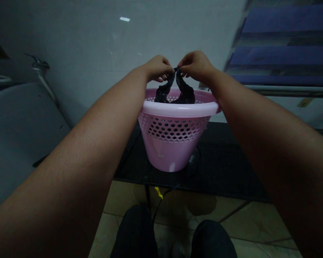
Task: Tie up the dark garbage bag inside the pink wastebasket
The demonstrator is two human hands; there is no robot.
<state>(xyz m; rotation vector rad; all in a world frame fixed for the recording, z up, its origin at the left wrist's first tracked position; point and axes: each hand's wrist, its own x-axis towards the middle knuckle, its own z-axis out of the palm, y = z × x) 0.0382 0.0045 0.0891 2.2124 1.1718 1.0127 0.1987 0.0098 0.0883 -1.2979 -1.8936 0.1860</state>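
A pink plastic basket [168, 150] with a band of holes below its rim stands upright on a dark bench. Over its opening, a black plastic bag [187, 94] rises in two strands that meet at the top. My left hand [160, 68] pinches the left strand near that meeting point. Fingers of my right hand [195, 64] are closed on the other strand, close beside the left fingertips. The lower part of the bag is hidden behind the basket's front rim.
The black bench [226, 165] runs along a pale wall. At the left are a grey-white appliance [21, 114] and a wall tap [39, 64]. Blue-and-grey striped cloth [288, 39] hangs at the right. A cable with a yellow tag [158, 192] dangles below the bench's front edge.
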